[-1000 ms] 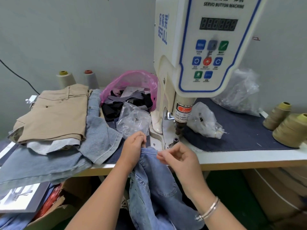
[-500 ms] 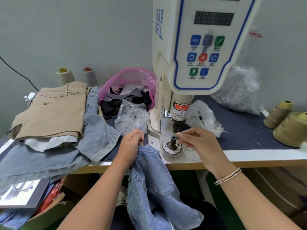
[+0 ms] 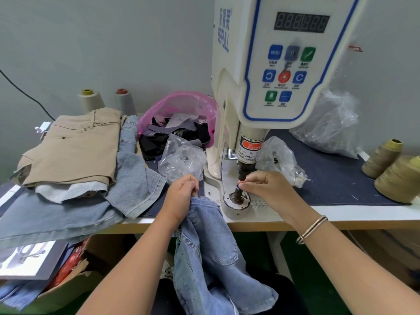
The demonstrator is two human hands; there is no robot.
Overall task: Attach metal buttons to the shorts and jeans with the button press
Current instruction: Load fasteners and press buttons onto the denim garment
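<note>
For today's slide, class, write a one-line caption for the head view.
Right hand pinches at the button press's lower post; left hand grips blue jeans at the table edge.

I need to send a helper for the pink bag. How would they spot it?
Find the tall white button press. The pink bag sits just left of its column, against the wall. It holds dark fabric scraps; the other plastic bags nearby are clear.

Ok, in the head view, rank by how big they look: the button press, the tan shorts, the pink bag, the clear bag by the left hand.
1. button press, by far the largest, though it stands nearest the camera.
2. tan shorts.
3. pink bag, partly hidden behind the press.
4. clear bag, beside the left hand.
</note>
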